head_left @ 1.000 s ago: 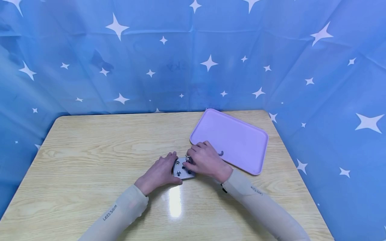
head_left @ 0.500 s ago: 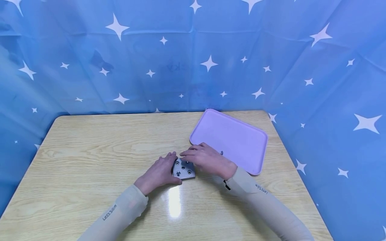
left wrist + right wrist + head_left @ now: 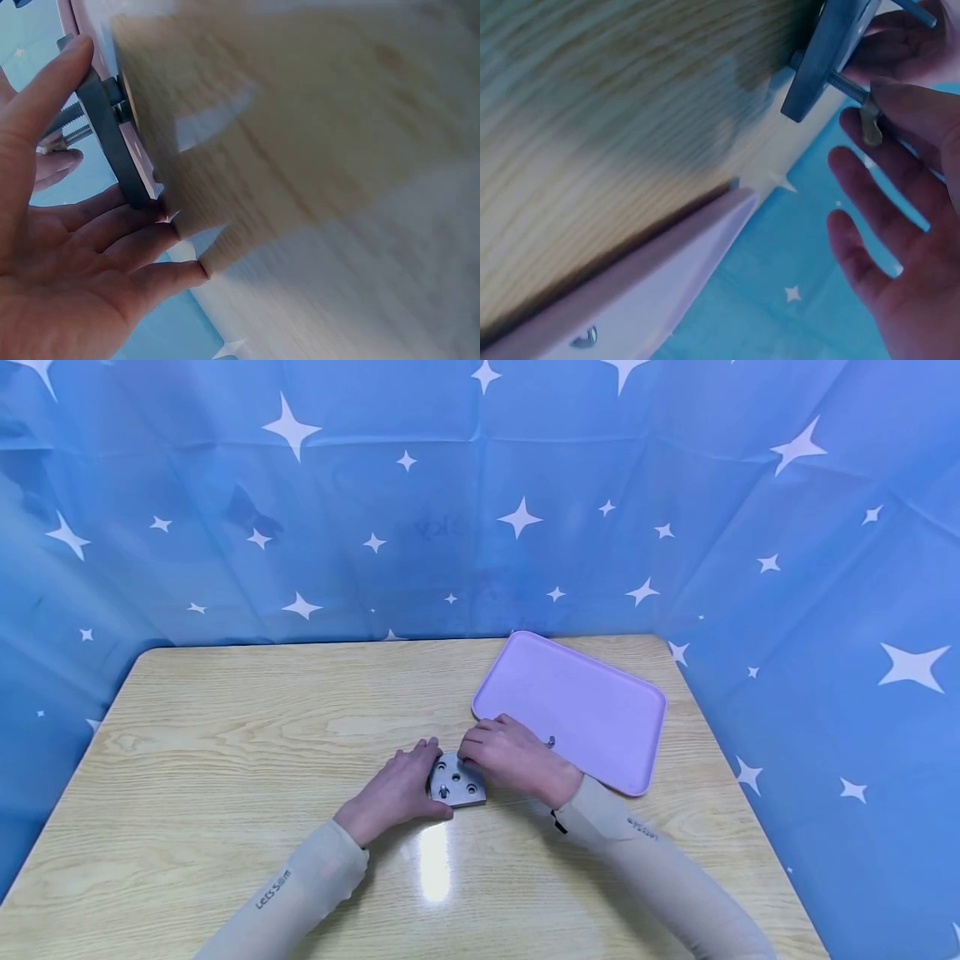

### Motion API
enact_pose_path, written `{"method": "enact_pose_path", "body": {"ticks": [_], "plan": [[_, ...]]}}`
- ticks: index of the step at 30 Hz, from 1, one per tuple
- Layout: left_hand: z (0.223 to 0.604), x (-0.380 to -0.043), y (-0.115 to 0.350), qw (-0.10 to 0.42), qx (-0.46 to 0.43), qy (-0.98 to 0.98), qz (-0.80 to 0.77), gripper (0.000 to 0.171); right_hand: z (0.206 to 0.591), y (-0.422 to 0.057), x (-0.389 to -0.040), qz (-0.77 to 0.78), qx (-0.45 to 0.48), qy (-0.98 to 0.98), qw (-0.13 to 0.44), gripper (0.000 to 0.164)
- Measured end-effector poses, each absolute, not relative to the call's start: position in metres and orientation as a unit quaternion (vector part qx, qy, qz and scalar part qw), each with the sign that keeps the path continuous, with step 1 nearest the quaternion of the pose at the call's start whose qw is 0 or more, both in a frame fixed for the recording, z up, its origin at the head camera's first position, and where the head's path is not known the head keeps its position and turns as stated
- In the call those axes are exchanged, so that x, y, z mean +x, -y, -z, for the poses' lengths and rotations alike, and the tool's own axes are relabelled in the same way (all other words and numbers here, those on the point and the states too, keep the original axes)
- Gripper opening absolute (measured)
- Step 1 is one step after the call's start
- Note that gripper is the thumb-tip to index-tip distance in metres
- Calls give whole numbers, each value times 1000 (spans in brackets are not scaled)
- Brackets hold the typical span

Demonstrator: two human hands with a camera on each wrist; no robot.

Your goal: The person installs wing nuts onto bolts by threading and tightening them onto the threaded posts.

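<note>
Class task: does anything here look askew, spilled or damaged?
The purple tray lies askew, angled to the edges of the table. No spill shows, nor obvious damage to the metal plate the left hand grips.

A creased blue curtain (image 3: pixel 337 568) fills the background, spreading behind and along both sides of a pale wood-grain surface (image 3: pixel 225 710) with rounded far corners. White four-pointed stars (image 3: pixel 519 518), large and small, dot the cloth, with faint lettering near its middle. A bright, elongated white reflection (image 3: pixel 434 862) gleams near the surface's front.
</note>
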State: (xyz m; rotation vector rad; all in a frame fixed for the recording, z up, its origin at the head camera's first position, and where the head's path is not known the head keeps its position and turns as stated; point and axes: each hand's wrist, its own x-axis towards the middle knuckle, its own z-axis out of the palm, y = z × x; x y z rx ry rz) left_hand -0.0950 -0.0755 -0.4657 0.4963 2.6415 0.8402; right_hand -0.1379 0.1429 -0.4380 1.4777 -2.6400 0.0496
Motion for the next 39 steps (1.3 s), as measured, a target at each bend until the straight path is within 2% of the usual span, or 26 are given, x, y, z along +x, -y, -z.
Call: {"method": "enact_pose_path", "body": {"ticks": [4, 12, 16, 20, 23, 26, 31, 39], "plan": [[466, -95, 75, 159, 177, -927, -290, 107, 443, -136, -136, -44, 446, 891, 70, 10], [466, -95, 75, 153, 181, -928, -288, 107, 451, -127, -129, -101, 372, 919, 79, 22], [467, -95, 74, 152, 183, -929, -283, 107, 451, -129, -126, -88, 359, 924, 94, 22], [466, -95, 75, 152, 184, -930, -279, 107, 441, -136, -126, -57, 402, 911, 72, 35], [466, -94, 75, 153, 184, -930, -278, 107, 430, -144, -129, -35, 461, 886, 32, 37], [467, -94, 76, 156, 182, -931, -277, 108, 424, -149, -131, 4, 503, 864, 16, 40], [466, -93, 78, 156, 181, -929, -283, 107, 424, -149, -134, 51, 529, 846, 33, 35], [466, -94, 76, 155, 188, -926, -288, 104, 430, -148, -134, 37, 513, 854, 77, 25]]}}
